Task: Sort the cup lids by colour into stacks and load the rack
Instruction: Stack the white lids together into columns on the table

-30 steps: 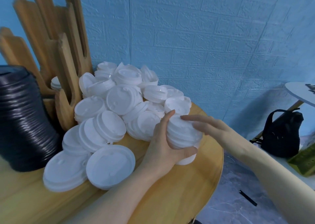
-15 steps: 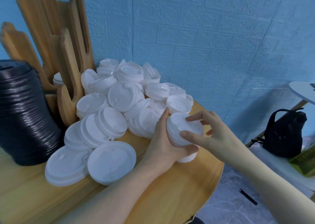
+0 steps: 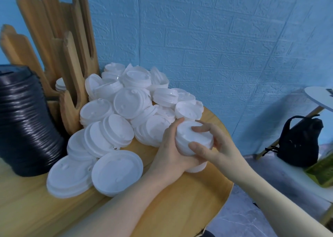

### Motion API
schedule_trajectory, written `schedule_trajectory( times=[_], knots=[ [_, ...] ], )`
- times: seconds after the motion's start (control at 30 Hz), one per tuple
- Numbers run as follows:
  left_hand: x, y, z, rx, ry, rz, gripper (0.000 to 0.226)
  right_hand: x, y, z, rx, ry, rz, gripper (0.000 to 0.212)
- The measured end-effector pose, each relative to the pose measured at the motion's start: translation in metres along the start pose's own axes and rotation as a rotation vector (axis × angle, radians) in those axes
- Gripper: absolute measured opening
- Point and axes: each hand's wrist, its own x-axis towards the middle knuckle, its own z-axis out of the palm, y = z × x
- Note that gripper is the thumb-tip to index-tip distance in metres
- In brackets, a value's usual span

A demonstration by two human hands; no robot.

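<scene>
Round wooden table (image 3: 180, 209) against blue brick-textured wall (image 3: 234, 38), both hands, left hand (image 3: 171, 154) and right hand (image 3: 216, 146), gripping white lid stack (image 3: 192, 137)

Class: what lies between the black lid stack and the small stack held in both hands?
In the head view, loose white lids fill the table between the black lid stack and the held stack.

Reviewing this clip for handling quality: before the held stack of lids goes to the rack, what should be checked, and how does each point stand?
1. Left hand grips the small stack of white plastic lids: ok.
2. Right hand steadies the stack, thumb on its side, fingers on top: ok.
3. Stack holds one colour only: ok, all visible lids are white.
4. Lids nested squarely: cannot tell, hands cover much of it.
5. Free slot in the wooden slotted rack: cannot tell; a few white lids sit in it.
6. Tall stack of black lids kept apart from the white ones: ok.
</scene>
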Motion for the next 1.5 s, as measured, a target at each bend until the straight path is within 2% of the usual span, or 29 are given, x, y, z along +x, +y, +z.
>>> schedule_trajectory(
  times=[0.23, 0.37, 0.43, 0.53, 0.6, 0.63, 0.73, 0.8, 0.87, 0.97, 1.03, 1.07, 1.17, 1.27, 1.37, 1.5],
  knots=[
    [-0.001, 0.002, 0.0, -0.007, -0.011, -0.003, 0.111, -0.004, 0.007, 0.012, 0.047, 0.117, -0.03, 0.041],
    [-0.004, 0.005, 0.0, -0.035, -0.051, 0.007, 0.132, 0.0, 0.01, -0.004, 0.113, -0.042, 0.001, 0.043],
    [-0.003, 0.004, -0.001, -0.052, -0.038, 0.024, 0.123, 0.006, 0.008, -0.015, 0.165, -0.059, 0.006, 0.04],
    [-0.001, 0.002, 0.0, -0.045, -0.008, 0.055, 0.094, 0.03, 0.012, -0.025, 0.176, 0.137, 0.005, 0.028],
    [-0.001, 0.001, 0.001, -0.034, 0.002, 0.067, 0.084, 0.054, 0.023, -0.025, 0.039, 0.213, 0.023, 0.014],
    [-0.001, 0.0, 0.001, -0.036, 0.007, 0.069, 0.083, 0.066, 0.031, -0.024, -0.081, 0.216, 0.027, 0.015],
    [0.0, 0.001, 0.0, -0.041, 0.016, 0.07, 0.082, 0.098, 0.052, -0.019, -0.432, 0.092, 0.044, 0.022],
    [-0.001, 0.002, 0.0, -0.043, 0.013, 0.082, 0.078, 0.11, 0.057, -0.014, -0.574, 0.025, 0.074, 0.025],
    [-0.002, 0.003, 0.0, -0.041, 0.007, 0.099, 0.073, 0.115, 0.056, -0.009, -0.63, 0.026, 0.08, 0.022],
    [-0.001, 0.002, 0.0, -0.044, 0.005, 0.087, 0.078, 0.117, 0.05, -0.005, -0.608, 0.077, 0.059, 0.011],
    [-0.001, 0.002, -0.001, -0.03, 0.001, 0.071, 0.08, 0.115, 0.045, -0.006, -0.524, 0.129, 0.076, 0.006],
    [-0.001, 0.002, 0.0, -0.026, 0.0, 0.064, 0.081, 0.114, 0.042, -0.008, -0.446, 0.148, 0.095, 0.011],
    [0.0, 0.002, 0.0, -0.026, 0.006, 0.057, 0.08, 0.108, 0.032, -0.014, -0.077, 0.194, 0.131, 0.017],
    [-0.001, 0.002, 0.0, -0.026, -0.001, 0.06, 0.085, 0.1, 0.02, -0.019, 0.124, 0.278, 0.138, 0.016],
    [0.0, 0.001, -0.001, -0.02, -0.006, 0.058, 0.092, 0.095, 0.012, -0.03, 0.377, 0.332, 0.258, 0.012],
    [0.0, 0.0, -0.001, -0.012, -0.016, 0.043, 0.111, 0.085, 0.005, -0.047, 0.85, 0.283, 0.426, 0.015]
  ],
)
